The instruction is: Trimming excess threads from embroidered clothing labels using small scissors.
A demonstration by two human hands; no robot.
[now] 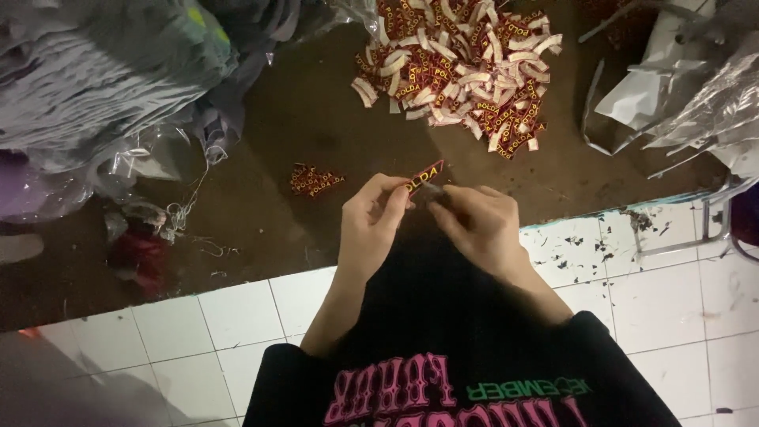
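A view from above shows two bare hands meeting near the centre of the frame, over a dark brown mat. The left hand point(373, 215) and the right hand point(474, 221) together pinch a small woven label point(425, 177), a narrow dark red strip with yellow lettering and a thin pale edge, tilted so its right end points toward one o'clock. The left hand's thumb and fingers close narrowly on the label's left end; the right hand's fingertips close on something small and greyish just below the label's middle, too blurred to identify. At twelve to one o'clock lies a loose pile of labels point(462, 67), the same dark red and yellow mixed with pale undersides, many curled or folded, heaped untidily on the mat. At ten o'clock from the hands sits a small stack of labels point(316, 180), lying flat and well apart from the big pile. The mat point(285, 119) looks soft and matte, with stray threads scattered toward nine o'clock. At ten to eleven o'clock are bundles of grey folded cloth point(95, 71) wrapped in crinkled clear plastic. At two o'clock lie crumpled silvery plastic bags point(696, 95). From five to eight o'clock runs a floor of glossy white tiles point(237, 316) with dark grout lines and small dark specks. At six o'clock the person's black shirt point(443, 348) fills the lower frame.
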